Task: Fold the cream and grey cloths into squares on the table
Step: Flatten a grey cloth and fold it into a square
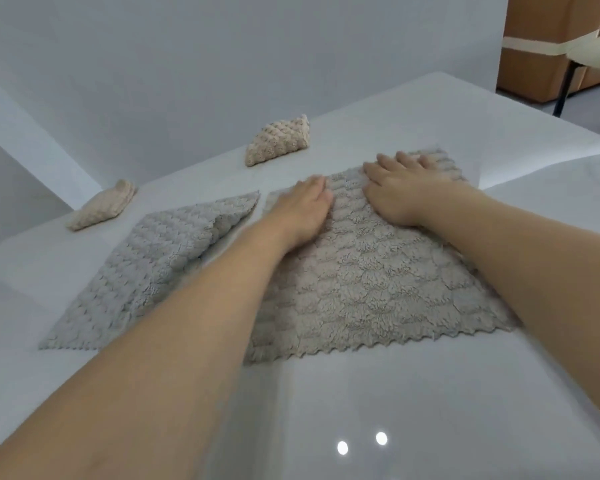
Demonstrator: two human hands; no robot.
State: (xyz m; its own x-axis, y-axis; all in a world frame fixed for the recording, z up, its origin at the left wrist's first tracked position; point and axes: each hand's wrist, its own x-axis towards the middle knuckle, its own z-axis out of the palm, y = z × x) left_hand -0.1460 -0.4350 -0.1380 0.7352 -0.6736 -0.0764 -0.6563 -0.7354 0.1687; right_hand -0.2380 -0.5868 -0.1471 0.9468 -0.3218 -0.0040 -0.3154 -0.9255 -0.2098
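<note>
A beige-grey textured cloth (371, 282) lies spread flat on the white table (430, 410) in front of me. My left hand (303, 211) rests flat on its far left part, fingers straight. My right hand (404, 188) presses flat on its far right part near the back edge. A lighter grey cloth (142, 271) lies to the left, one far corner turned over. Two small folded cream cloths sit at the back: one (278, 140) in the middle, one (101, 206) at the far left edge.
A white backdrop wall rises behind the table. At the top right stand brown cardboard boxes (548, 43) and part of a pale chair (589, 46) with a dark leg, beyond the table's right edge.
</note>
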